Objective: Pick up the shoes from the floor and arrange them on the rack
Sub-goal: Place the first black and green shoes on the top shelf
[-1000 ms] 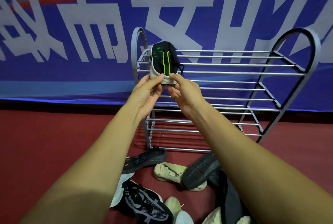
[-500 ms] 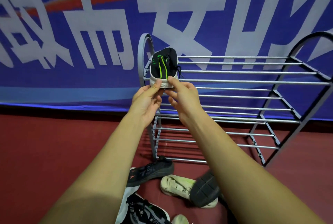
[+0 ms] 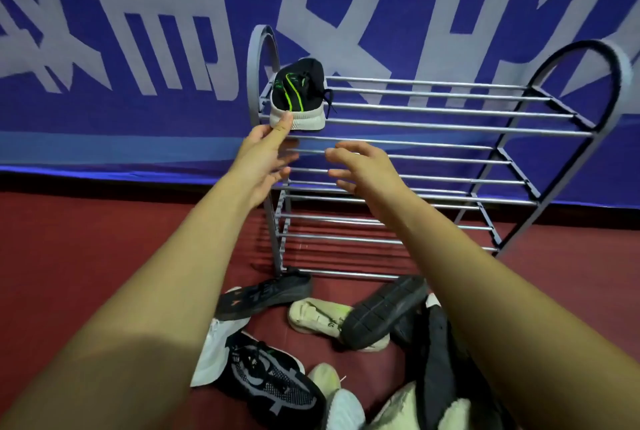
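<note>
A black shoe with green stripes and a white sole [image 3: 299, 95] sits on the top shelf of the grey metal rack [image 3: 450, 124], at its left end. My left hand [image 3: 265, 161] reaches up with relaxed fingers, a fingertip touching the sole's left corner. My right hand [image 3: 363, 170] hovers below the shelf with fingers spread, holding nothing. On the red floor lie several shoes: a black one [image 3: 266, 294], a cream one [image 3: 317, 317], a dark one sole-up [image 3: 382, 312] and a black-and-grey sneaker [image 3: 270, 374].
A blue banner with large white characters [image 3: 173, 48] hangs behind the rack. The rack's lower shelves [image 3: 398, 218] hold nothing. More pale and black footwear [image 3: 429, 395] is piled at the bottom right, partly behind my right forearm.
Both hands have let go of the shoe's sole and dropped lower; the right hand has pulled away and spread its fingers. The shoe stays on the top shelf.
</note>
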Demonstrator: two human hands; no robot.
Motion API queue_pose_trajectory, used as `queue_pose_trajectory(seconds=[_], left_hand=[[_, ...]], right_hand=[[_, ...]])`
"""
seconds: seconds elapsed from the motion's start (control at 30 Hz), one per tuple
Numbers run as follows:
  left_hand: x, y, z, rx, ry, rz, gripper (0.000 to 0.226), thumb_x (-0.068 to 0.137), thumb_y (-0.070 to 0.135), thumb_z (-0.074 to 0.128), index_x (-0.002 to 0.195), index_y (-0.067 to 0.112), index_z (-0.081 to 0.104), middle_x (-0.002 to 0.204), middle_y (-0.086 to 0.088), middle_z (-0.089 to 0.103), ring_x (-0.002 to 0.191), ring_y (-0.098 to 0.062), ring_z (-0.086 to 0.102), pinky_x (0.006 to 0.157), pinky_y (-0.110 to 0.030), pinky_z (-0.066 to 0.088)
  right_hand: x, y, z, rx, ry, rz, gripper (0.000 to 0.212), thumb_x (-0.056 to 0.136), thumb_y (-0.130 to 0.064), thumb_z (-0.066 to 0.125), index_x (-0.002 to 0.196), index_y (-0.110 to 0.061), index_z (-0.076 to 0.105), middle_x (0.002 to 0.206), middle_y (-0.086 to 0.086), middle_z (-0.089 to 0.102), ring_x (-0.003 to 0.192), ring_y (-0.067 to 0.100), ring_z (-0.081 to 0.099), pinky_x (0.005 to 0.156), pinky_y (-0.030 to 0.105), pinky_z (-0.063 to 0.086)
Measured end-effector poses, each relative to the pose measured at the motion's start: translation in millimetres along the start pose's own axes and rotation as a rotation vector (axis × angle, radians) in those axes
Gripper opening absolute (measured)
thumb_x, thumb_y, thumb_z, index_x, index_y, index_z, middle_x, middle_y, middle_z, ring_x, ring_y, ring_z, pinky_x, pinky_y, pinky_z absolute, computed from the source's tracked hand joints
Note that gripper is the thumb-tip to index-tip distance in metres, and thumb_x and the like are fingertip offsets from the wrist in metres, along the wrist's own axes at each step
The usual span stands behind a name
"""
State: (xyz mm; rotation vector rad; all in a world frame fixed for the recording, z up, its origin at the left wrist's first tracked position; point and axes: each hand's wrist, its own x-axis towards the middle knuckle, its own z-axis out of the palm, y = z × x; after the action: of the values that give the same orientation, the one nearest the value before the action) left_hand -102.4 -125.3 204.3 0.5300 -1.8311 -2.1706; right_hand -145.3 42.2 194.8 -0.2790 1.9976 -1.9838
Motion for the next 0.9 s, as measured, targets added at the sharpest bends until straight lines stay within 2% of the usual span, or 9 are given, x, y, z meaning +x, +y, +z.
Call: queue_pose_trajectory(seconds=[0.1, 0.17, 0.23, 0.3, 0.4, 0.5, 0.63, 0.73, 0.9], left_hand=[[-13, -13, -15, 0.279, -0.044, 0.024, 0.039, 0.087, 0.063, 0.060, 0.104, 0.028, 0.060, 0.110, 0.001, 0.073, 0.102, -0.019, 0.068, 0.078, -0.032, 0.048], [-23, -24, -25, 0.473, -0.086, 0.015, 0.042, 0.089, 0.061, 0.058, 0.109, 0.024, 0.061, 0.109, 0.002, 0.072, 0.103, -0.017, 0.067, 0.085, -0.032, 0.049], [-32, -40, -34, 0.662, -0.146, 0.017, 0.043, 0.088, 0.059, 0.060, 0.110, 0.022, 0.064, 0.107, 0.002, 0.071, 0.099, -0.015, 0.066, 0.079, -0.028, 0.049], [-37, -59, -40, 0.864, -0.216, 0.021, 0.043, 0.084, 0.061, 0.065, 0.103, 0.023, 0.067, 0.103, 0.002, 0.070, 0.096, -0.016, 0.065, 0.083, -0.032, 0.050], [-47, -87, -36, 1.118, -0.322, -0.029, 0.039, 0.083, 0.055, 0.068, 0.105, 0.023, 0.066, 0.101, 0.003, 0.068, 0.095, -0.016, 0.063, 0.086, -0.032, 0.048], [-58, -118, -28, 1.264, -0.438, -0.050, 0.035, 0.086, 0.042, 0.068, 0.114, 0.021, 0.063, 0.106, 0.000, 0.069, 0.100, -0.020, 0.064, 0.088, -0.031, 0.049], [-70, -164, -36, 1.376, -0.526, -0.112, 0.046, 0.086, 0.038, 0.070, 0.125, 0.017, 0.058, 0.117, -0.006, 0.064, 0.108, -0.025, 0.059, 0.094, -0.034, 0.048], [-76, -192, -46, 1.462, -0.568, -0.149, 0.049, 0.085, 0.041, 0.070, 0.127, 0.020, 0.056, 0.121, -0.006, 0.063, 0.109, -0.027, 0.059, 0.095, -0.038, 0.049], [-79, -227, -60, 1.601, -0.691, -0.163, 0.048, 0.088, 0.042, 0.063, 0.130, 0.023, 0.053, 0.128, -0.009, 0.060, 0.115, -0.031, 0.057, 0.097, -0.041, 0.047]], right_hand=[[-5, 12, -4, -0.081, -0.024, 0.018, 0.039, 0.087, -0.030, 0.074, 0.121, -0.014, 0.062, 0.115, 0.005, 0.071, 0.096, 0.022, 0.072, 0.077, 0.028, 0.056], [-8, 23, -5, -0.149, -0.040, 0.033, 0.041, 0.086, -0.031, 0.075, 0.121, -0.013, 0.062, 0.113, 0.004, 0.071, 0.091, 0.020, 0.071, 0.075, 0.027, 0.056], [-13, 38, -4, -0.231, -0.060, 0.041, 0.041, 0.085, -0.031, 0.076, 0.119, -0.011, 0.063, 0.108, 0.005, 0.071, 0.083, 0.018, 0.070, 0.065, 0.025, 0.052], [-19, 56, -1, -0.320, -0.082, 0.047, 0.039, 0.084, -0.032, 0.076, 0.115, -0.011, 0.065, 0.098, 0.004, 0.071, 0.079, 0.017, 0.069, 0.059, 0.023, 0.048], [-32, 90, 2, -0.438, -0.119, 0.078, 0.035, 0.081, -0.033, 0.079, 0.107, -0.011, 0.068, 0.083, 0.002, 0.068, 0.070, 0.015, 0.061, 0.059, 0.025, 0.044], [-48, 131, 2, -0.605, -0.195, 0.158, 0.031, 0.080, -0.035, 0.080, 0.097, -0.011, 0.069, 0.072, -0.002, 0.062, 0.066, 0.014, 0.054, 0.060, 0.028, 0.043], [-65, 172, -2, -0.871, -0.289, 0.231, 0.043, 0.082, -0.046, 0.075, 0.106, -0.011, 0.070, 0.096, 0.006, 0.071, 0.092, 0.024, 0.066, 0.081, 0.033, 0.051], [-72, 192, 0, -1.015, -0.374, 0.258, 0.053, 0.084, -0.048, 0.072, 0.120, -0.009, 0.066, 0.118, 0.009, 0.068, 0.110, 0.027, 0.062, 0.093, 0.034, 0.050], [-80, 221, 20, -1.234, -0.525, 0.240, 0.057, 0.086, -0.051, 0.067, 0.128, -0.013, 0.061, 0.129, 0.012, 0.063, 0.116, 0.033, 0.059, 0.094, 0.035, 0.049]])
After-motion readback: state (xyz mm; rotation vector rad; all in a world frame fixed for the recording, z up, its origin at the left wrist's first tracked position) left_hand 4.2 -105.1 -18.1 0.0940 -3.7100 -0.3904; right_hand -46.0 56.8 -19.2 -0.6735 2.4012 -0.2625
